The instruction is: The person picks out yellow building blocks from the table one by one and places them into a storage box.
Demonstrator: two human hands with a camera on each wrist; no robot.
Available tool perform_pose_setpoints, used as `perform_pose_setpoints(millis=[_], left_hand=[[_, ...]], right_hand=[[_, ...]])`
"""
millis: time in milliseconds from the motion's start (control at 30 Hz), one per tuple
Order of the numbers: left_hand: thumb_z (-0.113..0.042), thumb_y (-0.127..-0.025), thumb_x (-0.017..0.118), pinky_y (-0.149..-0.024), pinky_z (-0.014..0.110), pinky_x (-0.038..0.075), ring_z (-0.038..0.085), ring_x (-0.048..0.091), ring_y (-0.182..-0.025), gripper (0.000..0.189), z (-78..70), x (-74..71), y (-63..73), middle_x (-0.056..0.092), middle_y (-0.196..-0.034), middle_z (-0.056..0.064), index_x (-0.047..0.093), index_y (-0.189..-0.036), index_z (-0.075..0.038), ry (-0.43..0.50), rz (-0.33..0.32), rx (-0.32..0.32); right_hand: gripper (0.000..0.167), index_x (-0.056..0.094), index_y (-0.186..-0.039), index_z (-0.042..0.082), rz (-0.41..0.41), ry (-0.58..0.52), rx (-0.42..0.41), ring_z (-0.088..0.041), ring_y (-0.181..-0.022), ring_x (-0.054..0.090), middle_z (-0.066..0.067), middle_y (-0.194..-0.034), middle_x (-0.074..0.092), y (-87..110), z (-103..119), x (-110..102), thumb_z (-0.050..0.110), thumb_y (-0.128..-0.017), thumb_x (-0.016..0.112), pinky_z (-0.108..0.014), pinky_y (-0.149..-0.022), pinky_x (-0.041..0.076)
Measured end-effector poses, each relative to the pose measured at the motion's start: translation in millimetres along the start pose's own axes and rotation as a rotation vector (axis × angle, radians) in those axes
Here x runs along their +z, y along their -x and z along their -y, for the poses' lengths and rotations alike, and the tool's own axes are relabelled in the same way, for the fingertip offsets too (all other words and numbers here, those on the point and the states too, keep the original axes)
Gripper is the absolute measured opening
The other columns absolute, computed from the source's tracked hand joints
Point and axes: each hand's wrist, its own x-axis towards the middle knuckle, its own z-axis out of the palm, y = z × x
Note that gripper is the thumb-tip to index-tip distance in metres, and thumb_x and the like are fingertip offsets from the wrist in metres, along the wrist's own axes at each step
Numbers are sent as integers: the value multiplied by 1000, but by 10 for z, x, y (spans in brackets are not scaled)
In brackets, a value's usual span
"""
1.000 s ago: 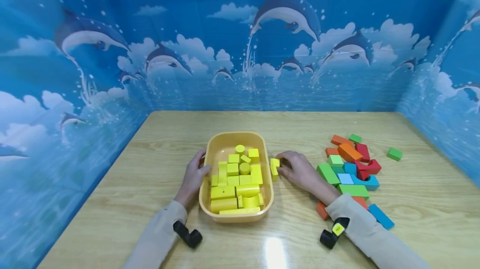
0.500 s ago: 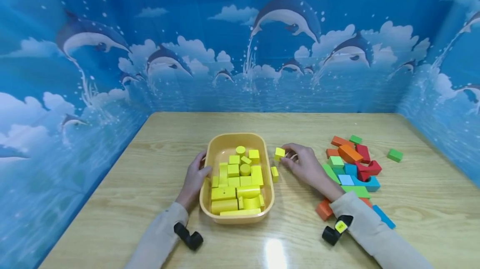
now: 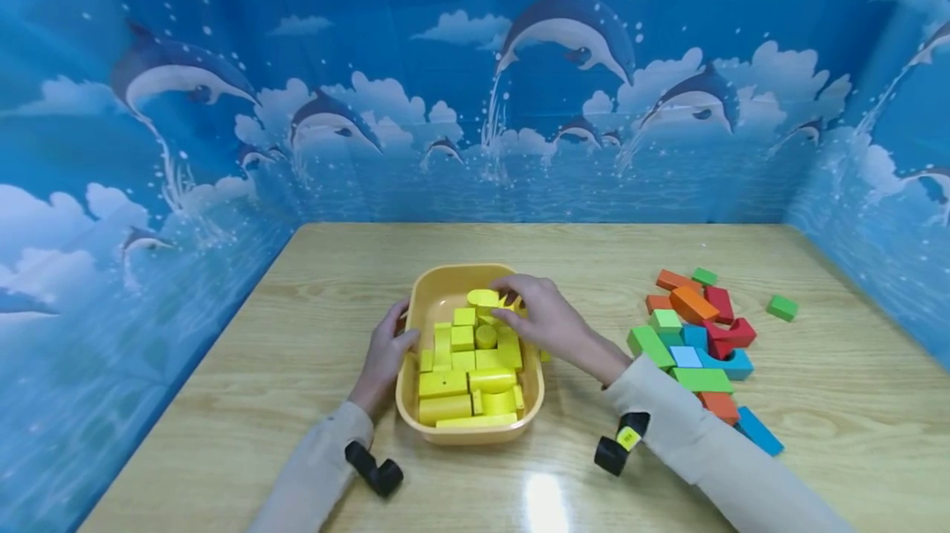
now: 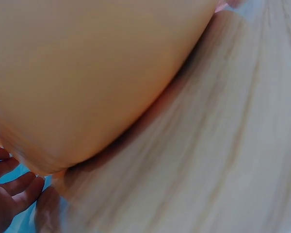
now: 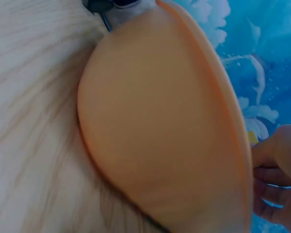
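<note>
My left hand (image 3: 384, 353) grips the left rim of the yellow-orange plastic basin (image 3: 405, 401), thumb over the edge and fingers against the outer wall. In the left wrist view this hand (image 4: 14, 191) shows at the lower left beside the basin. The basin holds several yellow blocks (image 3: 442, 384): cubes, cylinders, bars and an arch. Over its far right part, my right hand (image 3: 547, 314) pinches a yellow cube (image 3: 487, 299), mostly covered by the fingers. A yellow corner (image 5: 252, 137) shows at the fingertips in the right wrist view. Another yellow block (image 3: 545, 356) lies just outside the right wall.
On the right of the wooden table (image 3: 326, 269) lies a loose pile of green, blue, red and orange blocks (image 3: 701, 380). One green block (image 3: 783, 308) sits apart, farther right. A dolphin-print curtain (image 3: 475, 104) stands behind the table and along both sides.
My right hand has lifted the yellow cube off the table beside the basin and carried it left, over the rim. The left hand stays on the basin.
</note>
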Motion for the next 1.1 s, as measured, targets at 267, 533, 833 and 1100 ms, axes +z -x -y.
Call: perform_pose_setpoints(millis=[267, 533, 833, 1100], left_hand=[[3, -77, 43, -90, 36, 45, 33, 49, -119, 66, -8, -3, 17, 46, -139, 23, 41, -143, 0, -3, -8, 16], [1, -75, 44, -88, 34, 46, 32, 47, -123, 68, -35, 4, -5, 45, -142, 21, 40, -143, -1, -22, 2, 6], [-2, -83, 45, -97, 45, 45, 34, 47, -124, 61, -29, -27, -13, 43, -143, 21, 40, -144, -2, -31, 14, 5], [-2, -84, 45, -98, 44, 45, 36, 46, -126, 61, -3, -11, 5, 39, -147, 21, 39, -144, -1, -14, 13, 1]], right_hand=[[29, 65, -115, 1, 175, 22, -32, -17, -90, 64, -9, -106, 69, -274, 320, 364, 9, -87, 69, -28, -78, 53], [28, 68, -113, 7, 137, 69, 6, -17, -96, 65, -4, -105, 71, -349, 340, 631, 16, -86, 71, -28, -83, 52], [18, 74, -104, 15, 164, 303, -82, -14, -83, 55, 4, -98, 72, -356, 363, 696, 23, -87, 70, -26, -69, 44], [18, 74, -105, 14, 163, 338, -111, -11, -81, 58, 3, -97, 72, -335, 346, 741, 20, -90, 67, -25, -72, 45]])
